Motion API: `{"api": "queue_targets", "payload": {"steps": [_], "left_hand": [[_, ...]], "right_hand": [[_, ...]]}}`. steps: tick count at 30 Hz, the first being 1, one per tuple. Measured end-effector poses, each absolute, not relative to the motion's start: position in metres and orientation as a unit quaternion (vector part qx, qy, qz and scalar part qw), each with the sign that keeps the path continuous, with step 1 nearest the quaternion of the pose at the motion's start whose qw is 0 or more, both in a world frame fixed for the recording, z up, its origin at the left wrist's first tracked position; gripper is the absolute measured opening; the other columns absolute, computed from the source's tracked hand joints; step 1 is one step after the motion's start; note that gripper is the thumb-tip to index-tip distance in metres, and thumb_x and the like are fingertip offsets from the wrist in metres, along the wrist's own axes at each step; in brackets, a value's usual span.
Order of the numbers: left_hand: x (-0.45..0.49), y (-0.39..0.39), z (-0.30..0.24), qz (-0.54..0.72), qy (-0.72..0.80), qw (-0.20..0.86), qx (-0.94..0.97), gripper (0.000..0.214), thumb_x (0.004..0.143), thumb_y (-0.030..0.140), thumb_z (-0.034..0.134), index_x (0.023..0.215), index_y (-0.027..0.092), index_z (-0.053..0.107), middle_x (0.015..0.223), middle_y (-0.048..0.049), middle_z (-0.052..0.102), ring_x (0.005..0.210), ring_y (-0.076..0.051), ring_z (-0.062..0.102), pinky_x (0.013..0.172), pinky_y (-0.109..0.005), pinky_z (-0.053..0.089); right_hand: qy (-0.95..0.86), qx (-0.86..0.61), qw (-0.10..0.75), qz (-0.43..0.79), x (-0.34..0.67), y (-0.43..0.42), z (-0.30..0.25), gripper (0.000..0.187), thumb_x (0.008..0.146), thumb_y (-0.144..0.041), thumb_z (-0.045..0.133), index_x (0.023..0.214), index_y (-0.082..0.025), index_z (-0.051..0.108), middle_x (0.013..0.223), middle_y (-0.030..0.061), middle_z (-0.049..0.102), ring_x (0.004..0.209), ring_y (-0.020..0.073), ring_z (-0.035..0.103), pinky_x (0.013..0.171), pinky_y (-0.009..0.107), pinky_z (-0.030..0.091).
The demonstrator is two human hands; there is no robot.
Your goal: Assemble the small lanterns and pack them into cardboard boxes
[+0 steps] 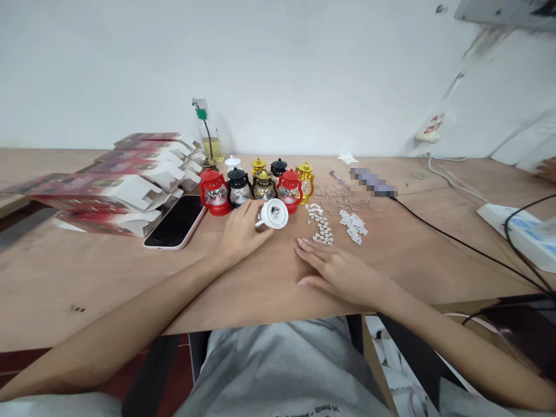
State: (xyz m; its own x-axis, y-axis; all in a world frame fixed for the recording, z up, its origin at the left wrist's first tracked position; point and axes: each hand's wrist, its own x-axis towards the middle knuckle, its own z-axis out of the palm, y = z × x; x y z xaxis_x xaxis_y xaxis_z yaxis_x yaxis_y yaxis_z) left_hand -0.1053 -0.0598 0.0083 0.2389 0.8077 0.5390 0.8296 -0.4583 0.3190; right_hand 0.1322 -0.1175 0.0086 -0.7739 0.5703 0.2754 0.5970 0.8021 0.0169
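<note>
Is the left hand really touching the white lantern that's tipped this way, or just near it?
Touching. The head view shows the left hand wrapped around the side of the white lantern, with no gap between.

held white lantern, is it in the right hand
No, the left hand holds the white lantern; the right hand is apart from it, near small discs.

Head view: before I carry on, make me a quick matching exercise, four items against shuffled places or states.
1. Left hand
2. Right hand
3. Phone
4. Bottle

A. Near the wall, yellowish liquid inside
B. Beside the small round discs
C. Dark screen, next to the red-and-white boxes
D. Holding a white lantern

Pairs: 1-D, 2-B, 3-C, 4-A
</note>
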Motion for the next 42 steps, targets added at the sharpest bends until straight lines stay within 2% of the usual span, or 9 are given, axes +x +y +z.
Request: {"api": "queue_targets", "payload": {"steps": [4,8,10,13,17,20,26,34,42], "left_hand": [[-0.105,-0.060,0.009,-0.328,-0.519,0.012,-0.789,0.040,0.077,0.033,0.062,0.113,0.018,0.051,0.109,-0.0089,0.061,0.100,-0.026,0.060,0.083,-0.038,0.048],[-0.106,-0.060,0.008,-0.330,-0.519,0.017,-0.788,0.041,0.076,0.033,0.062,0.113,0.019,0.051,0.109,-0.0081,0.061,0.100,-0.026,0.060,0.082,-0.037,0.048],[-0.106,-0.060,0.007,-0.330,-0.516,0.022,-0.790,0.041,0.076,0.032,0.063,0.113,0.019,0.051,0.108,-0.0080,0.062,0.099,-0.026,0.060,0.082,-0.037,0.048],[-0.105,-0.060,0.007,-0.332,-0.510,0.023,-0.793,0.040,0.076,0.031,0.063,0.112,0.019,0.051,0.108,-0.0078,0.062,0.099,-0.025,0.060,0.082,-0.036,0.048],[-0.106,-0.060,0.007,-0.331,-0.500,0.023,-0.800,0.040,0.077,0.032,0.062,0.113,0.018,0.051,0.107,-0.0085,0.061,0.100,-0.026,0.059,0.082,-0.037,0.048],[-0.107,-0.060,0.007,-0.333,-0.485,0.019,-0.809,0.040,0.078,0.034,0.062,0.113,0.018,0.050,0.108,-0.0089,0.061,0.100,-0.026,0.059,0.081,-0.037,0.048],[-0.106,-0.061,0.008,-0.340,-0.473,0.015,-0.813,0.039,0.079,0.035,0.062,0.113,0.018,0.051,0.106,-0.0089,0.062,0.098,-0.026,0.060,0.078,-0.036,0.048],[-0.104,-0.063,0.009,-0.339,-0.459,0.016,-0.821,0.037,0.079,0.034,0.062,0.110,0.017,0.051,0.104,-0.0090,0.062,0.096,-0.026,0.060,0.077,-0.036,0.048],[-0.103,-0.064,0.008,-0.338,-0.454,0.008,-0.824,0.037,0.078,0.033,0.063,0.110,0.019,0.051,0.104,-0.0086,0.062,0.096,-0.026,0.060,0.076,-0.036,0.048]], "right_hand": [[-0.961,-0.221,0.155,-0.060,0.139,-0.153,0.002,0.067,0.085,-0.055,0.052,0.127,-0.003,0.054,0.133,0.0200,0.055,0.125,0.0275,0.053,0.104,0.040,0.049],[-0.954,-0.125,0.262,-0.071,0.143,-0.164,-0.010,0.028,0.090,-0.021,0.055,0.114,-0.008,0.063,0.115,0.0110,0.069,0.113,0.0180,0.063,0.100,0.032,0.053],[-0.946,-0.082,0.306,-0.069,0.145,-0.163,-0.015,0.021,0.089,-0.010,0.054,0.106,-0.011,0.066,0.105,0.0075,0.073,0.104,0.0145,0.067,0.096,0.028,0.055],[-0.939,-0.048,0.335,-0.056,0.146,-0.157,-0.011,0.021,0.088,-0.008,0.052,0.101,-0.013,0.068,0.100,0.0063,0.075,0.098,0.0142,0.069,0.092,0.026,0.057],[-0.932,-0.105,0.346,0.011,0.138,-0.136,0.026,0.027,0.091,-0.011,0.047,0.108,-0.020,0.067,0.109,0.0052,0.072,0.103,0.0154,0.067,0.089,0.030,0.058],[-0.885,-0.206,0.416,0.033,0.120,-0.106,0.050,0.023,0.090,-0.015,0.052,0.098,-0.028,0.069,0.097,-0.0001,0.074,0.089,0.0144,0.070,0.080,0.030,0.059],[-0.783,-0.305,0.533,0.103,0.087,-0.057,0.040,0.002,0.080,-0.024,0.068,0.082,-0.024,0.069,0.083,0.0005,0.074,0.080,0.0175,0.069,0.081,0.036,0.056],[-0.705,-0.314,0.570,0.281,0.084,-0.054,0.029,0.015,0.076,-0.029,0.072,0.087,-0.021,0.066,0.091,0.0019,0.073,0.084,0.0154,0.069,0.082,0.034,0.056],[-0.631,-0.320,0.607,0.362,0.074,-0.054,0.027,0.031,0.063,-0.040,0.080,0.075,-0.020,0.061,0.076,0.0003,0.070,0.074,0.0142,0.066,0.077,0.033,0.055]]}}
